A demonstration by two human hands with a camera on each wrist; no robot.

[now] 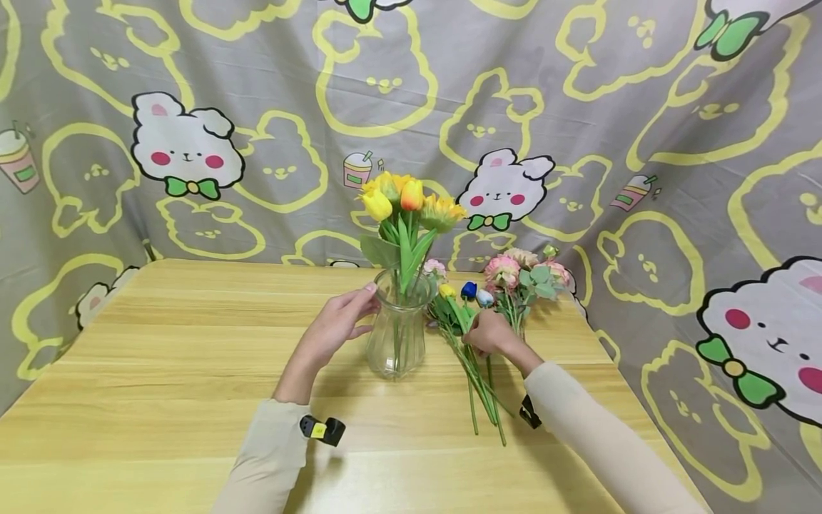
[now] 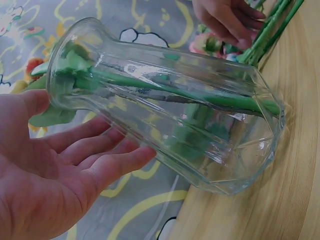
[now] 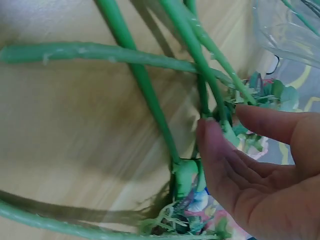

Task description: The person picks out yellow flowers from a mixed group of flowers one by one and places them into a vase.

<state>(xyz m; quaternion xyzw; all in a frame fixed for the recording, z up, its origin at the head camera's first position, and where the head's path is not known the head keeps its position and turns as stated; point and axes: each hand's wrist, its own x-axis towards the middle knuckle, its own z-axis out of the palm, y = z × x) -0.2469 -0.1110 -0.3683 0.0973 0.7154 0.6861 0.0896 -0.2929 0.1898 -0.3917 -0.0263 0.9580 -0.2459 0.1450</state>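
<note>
A clear glass vase [image 1: 396, 335] stands upright with yellow and orange tulips [image 1: 412, 194] and sunflowers [image 1: 443, 212] in it. My left hand [image 1: 337, 321] is at its left side, thumb at the rim and the other fingers loosely spread along the glass. To the vase's right lie loose flowers: a yellow tulip [image 1: 447, 290], a blue tulip [image 1: 469, 290] and a pale blue tulip [image 1: 484, 298]. Over their green stems [image 3: 145, 90] is my right hand [image 1: 491, 333]. Its thumb and fingertips lie close about the stems, with a gap showing between them in the right wrist view.
Pink flowers [image 1: 502, 272] with grey-green leaves lie at the back right of the wooden table [image 1: 193, 357]. Stem ends point toward the front edge. A grey curtain [image 1: 276, 78] printed with rabbits hangs behind the table and along its sides.
</note>
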